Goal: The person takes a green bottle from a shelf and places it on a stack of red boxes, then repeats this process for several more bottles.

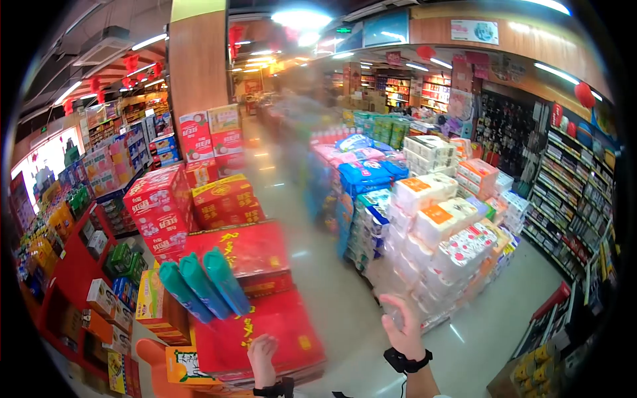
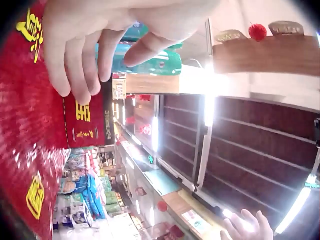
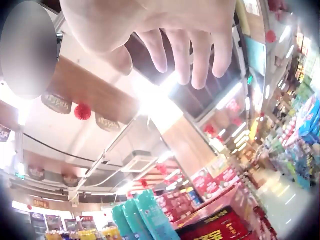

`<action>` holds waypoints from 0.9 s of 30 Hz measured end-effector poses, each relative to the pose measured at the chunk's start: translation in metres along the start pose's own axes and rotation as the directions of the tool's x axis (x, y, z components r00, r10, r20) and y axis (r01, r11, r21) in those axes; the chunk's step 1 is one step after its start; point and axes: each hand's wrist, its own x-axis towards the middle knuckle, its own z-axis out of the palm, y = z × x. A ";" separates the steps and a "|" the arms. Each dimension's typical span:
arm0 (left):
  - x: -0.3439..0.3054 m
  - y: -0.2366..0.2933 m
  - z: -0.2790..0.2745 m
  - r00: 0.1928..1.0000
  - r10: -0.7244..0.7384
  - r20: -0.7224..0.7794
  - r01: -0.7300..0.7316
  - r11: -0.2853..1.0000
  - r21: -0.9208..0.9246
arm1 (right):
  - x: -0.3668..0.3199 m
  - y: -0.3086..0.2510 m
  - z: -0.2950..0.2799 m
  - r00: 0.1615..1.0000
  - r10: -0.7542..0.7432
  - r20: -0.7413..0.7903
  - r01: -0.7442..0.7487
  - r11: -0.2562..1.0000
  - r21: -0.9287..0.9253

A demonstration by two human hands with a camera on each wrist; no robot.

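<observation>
My left hand (image 1: 263,355) is over the front of a red carton stack (image 1: 285,325) with yellow lettering, fingers loosely bent and nothing in them. Three teal-and-blue packs (image 1: 202,285) stand side by side on the cartons, just beyond that hand. In the left wrist view the fingers of my left hand (image 2: 95,45) hang spread, overlapping the teal packs (image 2: 150,61). Off to the right, my right hand (image 1: 403,326) is raised above the aisle floor, also holding nothing. Its fingers (image 3: 181,60) point downward, relaxed and apart, in the right wrist view.
Wrapped tissue packs (image 1: 451,232) form a tall pile right of the aisle (image 1: 338,285). Red and yellow boxes (image 1: 225,199) are stacked behind the teal packs. An orange stool-like object (image 1: 154,355) stands at lower left, near a red shelf (image 1: 66,285). Stocked shelves (image 1: 574,199) line the far right.
</observation>
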 end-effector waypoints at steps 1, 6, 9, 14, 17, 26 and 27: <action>-0.015 -0.008 0.006 1.000 0.002 0.028 -0.003 0.999 0.046 | -0.017 0.007 -0.022 0.998 0.034 -0.044 -0.034 0.999 0.002; -0.084 -0.060 0.039 0.976 -0.065 0.206 0.004 0.958 0.285 | -0.099 0.038 -0.126 0.960 0.129 -0.250 -0.134 0.991 -0.003; -0.127 -0.085 0.077 0.952 -0.128 0.279 0.014 0.926 0.376 | -0.156 0.047 -0.177 0.893 0.214 -0.395 -0.241 0.970 -0.017; -0.188 -0.108 0.162 0.850 -0.297 0.434 0.084 0.891 0.446 | -0.223 0.023 -0.266 0.773 0.243 -0.586 -0.318 0.948 -0.027; -0.211 -0.135 0.208 0.766 -0.322 0.557 0.025 0.880 0.474 | -0.259 0.008 -0.309 0.654 0.224 -0.723 -0.367 0.929 -0.045; -0.284 -0.224 0.314 0.431 -0.540 0.723 0.052 0.815 0.578 | -0.341 -0.034 -0.375 0.345 0.048 -0.937 -0.492 0.860 -0.137; -0.290 -0.234 0.324 0.397 -0.557 0.730 0.058 0.809 0.585 | -0.346 -0.035 -0.382 0.315 0.041 -0.948 -0.513 0.848 -0.134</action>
